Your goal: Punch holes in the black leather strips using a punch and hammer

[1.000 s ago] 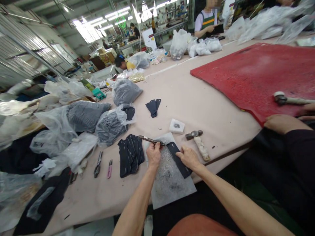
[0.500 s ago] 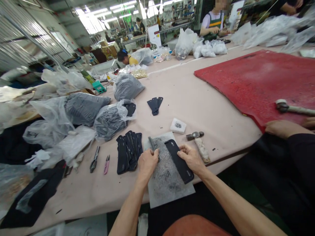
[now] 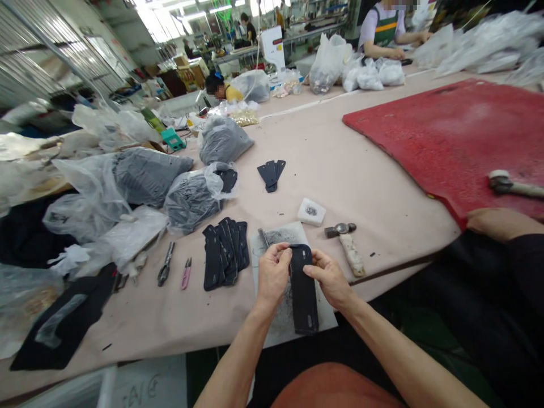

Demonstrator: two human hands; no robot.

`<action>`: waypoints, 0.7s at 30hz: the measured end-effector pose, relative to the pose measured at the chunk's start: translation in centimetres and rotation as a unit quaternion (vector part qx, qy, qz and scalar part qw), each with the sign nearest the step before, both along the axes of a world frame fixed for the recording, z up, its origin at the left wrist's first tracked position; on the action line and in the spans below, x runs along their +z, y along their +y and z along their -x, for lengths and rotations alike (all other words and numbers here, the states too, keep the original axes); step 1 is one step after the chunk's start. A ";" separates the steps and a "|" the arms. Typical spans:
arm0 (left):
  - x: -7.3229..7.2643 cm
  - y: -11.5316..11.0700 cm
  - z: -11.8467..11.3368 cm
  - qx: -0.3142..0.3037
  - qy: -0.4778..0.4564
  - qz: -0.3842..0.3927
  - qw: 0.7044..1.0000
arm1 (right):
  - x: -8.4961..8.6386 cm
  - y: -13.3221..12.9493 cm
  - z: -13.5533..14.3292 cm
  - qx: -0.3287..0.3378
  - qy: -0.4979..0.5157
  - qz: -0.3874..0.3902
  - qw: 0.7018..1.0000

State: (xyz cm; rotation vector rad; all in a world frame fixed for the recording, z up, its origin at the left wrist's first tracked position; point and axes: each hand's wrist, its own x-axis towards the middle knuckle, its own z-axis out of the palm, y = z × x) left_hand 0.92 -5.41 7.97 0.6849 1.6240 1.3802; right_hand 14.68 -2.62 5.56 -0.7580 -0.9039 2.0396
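Note:
Between my hands is a long dark strip point(image 3: 304, 300) with rounded ends and small slots, held above a worn grey board point(image 3: 327, 309). My left hand point(image 3: 274, 275) pinches its upper left edge. My right hand point(image 3: 329, 277) grips the upper right edge, thumb on top. A metal rod point(image 3: 263, 238) lies on the board behind my left hand, its lower part hidden. Left of the board rests a pile of similar dark strips point(image 3: 225, 252). A white block point(image 3: 311, 211) with a dark mark lies beyond the board, and a hammer point(image 3: 351, 252) with a wrapped handle lies to its right.
Pink-handled snips point(image 3: 186, 273) and a dark-handled tool point(image 3: 165, 264) lie left of the pile. Filled plastic bags point(image 3: 191, 201) crowd the left. Smaller dark pieces point(image 3: 271, 174) lie farther back. At the right are a red mat point(image 3: 459, 136), another hammer point(image 3: 518, 187) and another person's hand point(image 3: 497, 222).
My left hand has left the metal rod and moved right onto the strip's upper edge. The strip has turned more upright and moved nearer the board's middle, still in my right hand.

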 end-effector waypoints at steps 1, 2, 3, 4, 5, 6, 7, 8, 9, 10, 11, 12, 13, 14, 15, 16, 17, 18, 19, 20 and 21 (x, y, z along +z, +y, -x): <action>0.1 -0.1 -0.1 0.006 0.009 0.000 1.000 | 0.0 0.0 0.0 -0.009 0.009 0.021 1.000; 0.2 -0.3 -0.2 0.010 0.021 -0.001 1.000 | 0.1 0.0 0.0 -0.015 0.018 0.040 0.999; 0.3 -0.4 -0.2 0.012 0.037 -0.002 0.999 | 0.1 0.0 0.0 -0.016 0.029 0.058 0.998; 0.4 -0.5 -0.3 0.011 0.061 -0.003 0.998 | 0.2 0.1 -0.1 -0.011 0.041 0.075 0.996; 0.5 -0.6 -0.4 0.008 0.096 -0.009 0.995 | 0.3 0.1 -0.1 -0.002 0.052 0.092 0.994; 0.7 -0.8 -0.5 0.005 0.145 -0.020 0.989 | 0.3 0.1 -0.2 0.006 0.061 0.108 0.992; 0.9 -0.9 -0.6 0.001 0.206 -0.037 0.978 | 0.4 0.2 -0.2 0.011 0.069 0.123 0.990; 1.1 -1.0 -0.6 -0.005 0.273 -0.059 0.960 | 0.4 0.2 -0.2 0.013 0.074 0.133 0.988; 1.3 -1.2 -0.7 -0.014 0.338 -0.081 0.938 | 0.4 0.2 -0.2 0.012 0.076 0.139 0.987; 1.5 -1.3 -0.7 -0.028 0.393 -0.099 0.914 | 0.4 0.2 -0.2 0.009 0.076 0.141 0.987; 1.7 -1.4 -0.8 -0.045 0.434 -0.111 0.893 | 0.3 0.1 -0.2 0.007 0.077 0.139 0.987; 1.9 -1.5 -0.9 -0.065 0.459 -0.117 0.878 | 0.3 0.1 -0.2 0.005 0.079 0.135 0.988; 2.1 -1.5 -1.0 -0.085 0.474 -0.119 0.868 | 0.2 0.1 -0.1 0.003 0.082 0.131 0.988; 2.3 -1.6 -1.1 -0.104 0.481 -0.120 0.862 | 0.2 0.0 -0.1 0.000 0.085 0.125 0.988; 2.4 -1.6 -1.2 -0.120 0.485 -0.120 0.858 | 0.2 0.0 -0.1 -0.004 0.089 0.118 0.989; 2.5 -1.6 -1.3 -0.134 0.485 -0.120 0.856 | 0.2 0.0 0.0 -0.006 0.091 0.111 0.990; 2.5 -1.6 -1.3 -0.146 0.483 -0.121 0.855 | 0.2 0.0 0.0 -0.009 0.092 0.106 0.990; 2.6 -1.6 -1.4 -0.154 0.481 -0.122 0.854 | 0.2 0.0 0.0 -0.011 0.090 0.102 0.991; 2.6 -1.6 -1.4 -0.161 0.478 -0.124 0.855 | 0.3 0.0 -0.1 -0.012 0.087 0.100 0.991; 2.6 -1.6 -1.4 -0.165 0.473 -0.125 0.856 | 0.3 0.0 -0.1 -0.012 0.083 0.098 0.992; 2.6 -1.6 -1.4 -0.168 0.467 -0.127 0.859 | 0.3 0.0 -0.2 -0.011 0.078 0.097 0.992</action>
